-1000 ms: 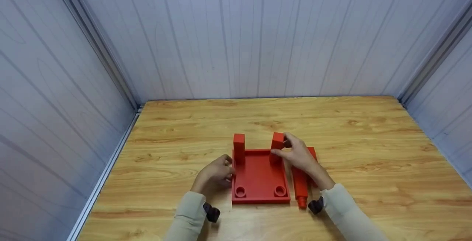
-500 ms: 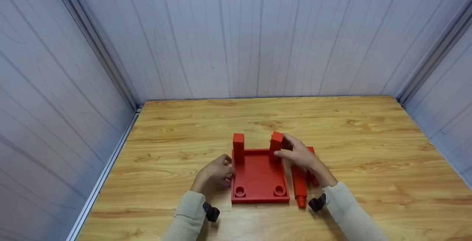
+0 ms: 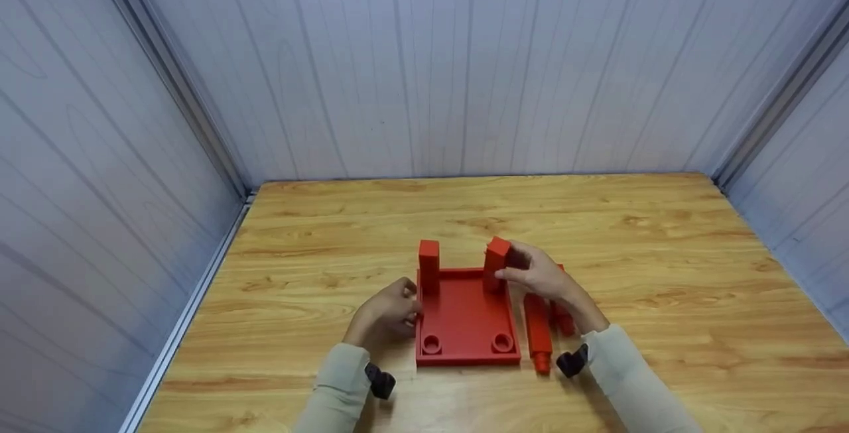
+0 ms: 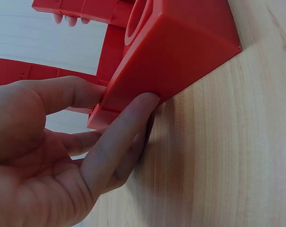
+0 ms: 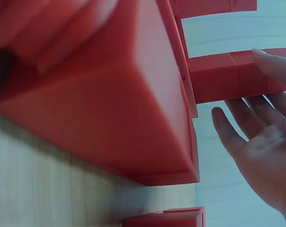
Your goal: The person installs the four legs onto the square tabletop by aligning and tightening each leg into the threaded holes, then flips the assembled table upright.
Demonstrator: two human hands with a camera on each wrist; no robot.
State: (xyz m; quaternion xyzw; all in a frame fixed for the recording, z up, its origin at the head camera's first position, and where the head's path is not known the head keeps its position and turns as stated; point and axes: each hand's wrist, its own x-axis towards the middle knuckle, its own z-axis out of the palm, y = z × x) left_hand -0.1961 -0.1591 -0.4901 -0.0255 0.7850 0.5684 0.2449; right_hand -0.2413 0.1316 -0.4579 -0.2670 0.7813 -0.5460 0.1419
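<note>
A shallow red tray-like panel (image 3: 467,327) lies on the wooden table with ring-shaped sockets in its two near corners. At its far left corner a square red leg (image 3: 430,267) stands upright. My right hand (image 3: 542,279) grips a second red leg (image 3: 495,266) at the far right corner, thumb on one side and fingers on the other; its top is turned askew to the panel. With thumb and fingers, my left hand (image 3: 390,307) pinches the panel's left rim. The left wrist view shows the thumb over the edge and a finger along the outer wall (image 4: 181,52).
Right of the panel lies a loose red leg (image 3: 539,330) with a round stepped end toward me. Another red leg (image 3: 562,322) beside it is partly hidden under my right forearm. A pale panelled wall (image 3: 464,75) rises behind the table (image 3: 318,241).
The leg in my right hand has twisted, its top corner swinging round, and the hand has shifted slightly right. My left hand and the panel stay nearly still.
</note>
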